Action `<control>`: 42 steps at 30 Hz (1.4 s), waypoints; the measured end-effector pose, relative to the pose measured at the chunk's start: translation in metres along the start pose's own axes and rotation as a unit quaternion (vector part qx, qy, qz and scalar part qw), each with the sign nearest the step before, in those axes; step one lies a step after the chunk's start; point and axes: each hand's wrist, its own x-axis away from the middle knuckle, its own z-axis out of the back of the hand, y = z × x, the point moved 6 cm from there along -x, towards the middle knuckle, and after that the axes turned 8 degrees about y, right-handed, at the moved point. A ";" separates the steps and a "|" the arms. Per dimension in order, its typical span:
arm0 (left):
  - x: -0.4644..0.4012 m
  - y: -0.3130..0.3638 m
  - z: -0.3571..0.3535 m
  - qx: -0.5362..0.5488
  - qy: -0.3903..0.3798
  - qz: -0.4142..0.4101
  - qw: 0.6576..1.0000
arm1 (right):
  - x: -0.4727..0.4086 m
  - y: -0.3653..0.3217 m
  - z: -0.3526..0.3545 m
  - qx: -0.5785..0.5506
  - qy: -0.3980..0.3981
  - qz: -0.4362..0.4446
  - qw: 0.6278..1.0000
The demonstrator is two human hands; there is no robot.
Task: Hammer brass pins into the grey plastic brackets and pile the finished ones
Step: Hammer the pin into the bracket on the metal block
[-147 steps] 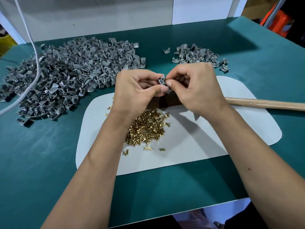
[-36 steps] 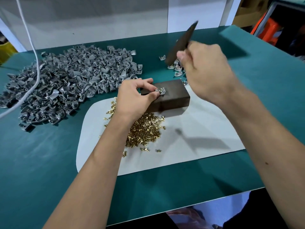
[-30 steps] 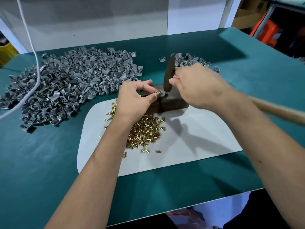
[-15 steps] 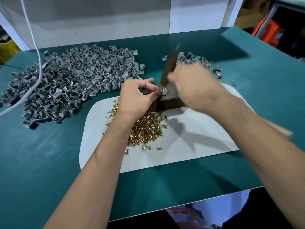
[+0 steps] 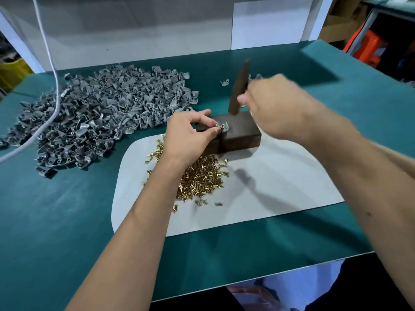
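1. Grey bracket (image 5: pixel 222 127) sat on top of the dark block (image 5: pixel 238 135), near its left end, with a brass pin (image 5: pixel 221 125) poking out of it. Small, detail hard to read.
2. Left hand (image 5: pixel 187 136) pinched the bracket between thumb and fingertips, other fingers curled over the block's left end.
3. Right hand (image 5: pixel 276 108) was motion-blurred, curled round the hammer (image 5: pixel 239 88); the dark head stood raised above the block, just right of the bracket. Handle was hidden behind the hand.
4. Loose brass pin pile (image 5: pixel 201 178) lay on the white mat (image 5: pixel 280 187), just near of the block, partly covered by the left forearm.
5. Big heap of grey brackets (image 5: pixel 101 113) spread across the far left. One stray bracket (image 5: pixel 225 82) lay far of the block; a few more showed behind the right hand, mostly blocked from view.
6. White cable (image 5: pixel 52 90) hung down across the heap.
7. Surface was a green table (image 5: pixel 67 221); white wall panels (image 5: pixel 157 25) at the far side, orange stool (image 5: pixel 368 50) at the far right.
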 end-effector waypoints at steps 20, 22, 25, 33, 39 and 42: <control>0.000 0.000 0.003 -0.022 0.002 -0.018 1.000 | 0.015 0.013 -0.019 -0.020 -0.005 -0.005 1.000; -0.001 -0.001 0.002 -0.018 0.005 -0.016 1.000 | 0.015 0.030 -0.012 -0.044 0.025 -0.028 0.998; -0.002 -0.007 0.000 0.011 0.005 -0.001 1.000 | 0.018 0.058 -0.012 -0.085 0.020 -0.062 0.994; -0.003 -0.010 -0.002 0.063 -0.002 0.030 0.998 | 0.029 0.073 -0.041 -0.079 -0.067 -0.093 0.990; -0.001 -0.007 -0.002 0.072 -0.003 0.028 0.997 | 0.024 0.067 -0.037 -0.042 -0.081 -0.092 0.992; -0.001 -0.006 -0.002 0.077 -0.002 0.029 0.997 | 0.023 0.061 -0.033 -0.019 -0.104 -0.092 0.990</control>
